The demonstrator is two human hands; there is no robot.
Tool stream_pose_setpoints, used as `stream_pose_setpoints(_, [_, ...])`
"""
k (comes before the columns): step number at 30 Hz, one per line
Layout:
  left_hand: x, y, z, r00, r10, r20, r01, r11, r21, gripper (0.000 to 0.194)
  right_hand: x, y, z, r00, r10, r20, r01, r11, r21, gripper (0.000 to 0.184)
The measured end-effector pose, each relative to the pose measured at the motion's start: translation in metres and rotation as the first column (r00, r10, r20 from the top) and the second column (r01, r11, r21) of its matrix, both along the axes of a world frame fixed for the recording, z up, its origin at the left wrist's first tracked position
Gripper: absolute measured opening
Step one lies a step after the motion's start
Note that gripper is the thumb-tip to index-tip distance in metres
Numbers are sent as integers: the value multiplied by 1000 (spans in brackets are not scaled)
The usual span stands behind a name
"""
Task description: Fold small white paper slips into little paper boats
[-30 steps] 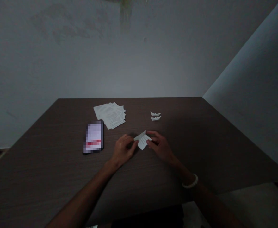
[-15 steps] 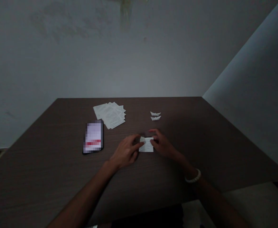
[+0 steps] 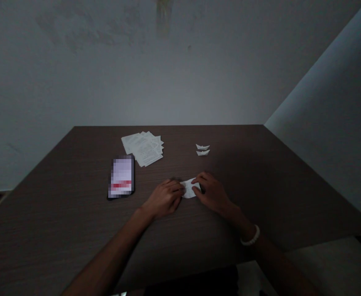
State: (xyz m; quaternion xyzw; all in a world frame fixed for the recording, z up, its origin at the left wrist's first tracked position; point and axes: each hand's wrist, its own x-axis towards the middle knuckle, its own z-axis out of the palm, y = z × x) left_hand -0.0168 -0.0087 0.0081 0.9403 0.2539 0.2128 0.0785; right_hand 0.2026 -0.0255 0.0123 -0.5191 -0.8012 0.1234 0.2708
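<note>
A small piece of printed paper (image 3: 187, 190) lies between my hands on the brown table, its surface slightly bowed. My left hand (image 3: 167, 197) closes on its left edge, the fingers drawn together over that side. From the right, my right hand (image 3: 213, 193) grips the paper with thumb and fingers bent around its right edge. A pale beaded bracelet (image 3: 254, 237) circles my right wrist. Beyond the hands sit two small folded paper boats (image 3: 203, 147), one in front of the other.
Several printed sheets (image 3: 145, 149) lie fanned out at the back left of the table (image 3: 279, 189). Nearer, left of my left hand, rests a phone (image 3: 121, 177) with its screen lit and blurred. A grey wall (image 3: 180, 86) rises behind the table's far edge.
My left fingers have drawn together over the paper's left edge. The right fingers have come down onto the right side, and the paper, flatter before, now bows and tilts a little.
</note>
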Motion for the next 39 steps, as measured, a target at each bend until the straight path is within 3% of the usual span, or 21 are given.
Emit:
stream_pose_setpoints(6, [-1, 1, 2, 1000, -5, 25, 6, 999, -33, 21, 4, -10, -3, 997, 64, 47, -65, 998, 20, 14])
stream_pose_setpoints(19, [-3, 4, -3, 993, 10, 117, 4, 993, -117, 19, -6, -20, -6, 996, -71, -44, 72, 997, 5, 21])
stream_pose_setpoints(39, [-4, 5, 0, 992, 8, 124, 16, 981, -191, 16, -10, -18, -11, 984, -161, -70, 159, 986, -41, 22])
